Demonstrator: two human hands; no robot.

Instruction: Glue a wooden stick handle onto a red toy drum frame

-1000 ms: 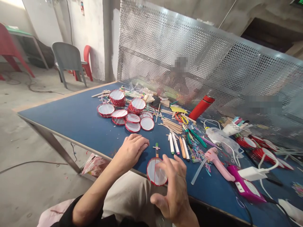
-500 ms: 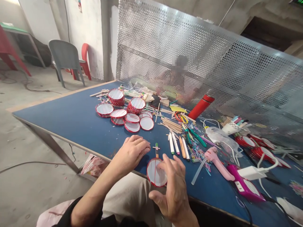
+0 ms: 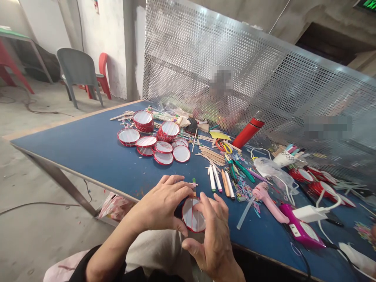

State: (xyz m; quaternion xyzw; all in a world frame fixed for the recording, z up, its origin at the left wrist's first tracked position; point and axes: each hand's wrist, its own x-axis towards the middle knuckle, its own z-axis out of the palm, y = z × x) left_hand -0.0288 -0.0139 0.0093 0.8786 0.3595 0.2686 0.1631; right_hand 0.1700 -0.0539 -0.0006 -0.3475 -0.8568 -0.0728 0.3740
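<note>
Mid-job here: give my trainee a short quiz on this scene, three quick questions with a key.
1. Which is nearer the pink hot glue gun: the left hand or the right hand?
2. True or false: both hands touch the red-rimmed disc.
3. Fill in the colour: the table top is ___.

Key: 1. right hand; 2. true; 3. blue.
</note>
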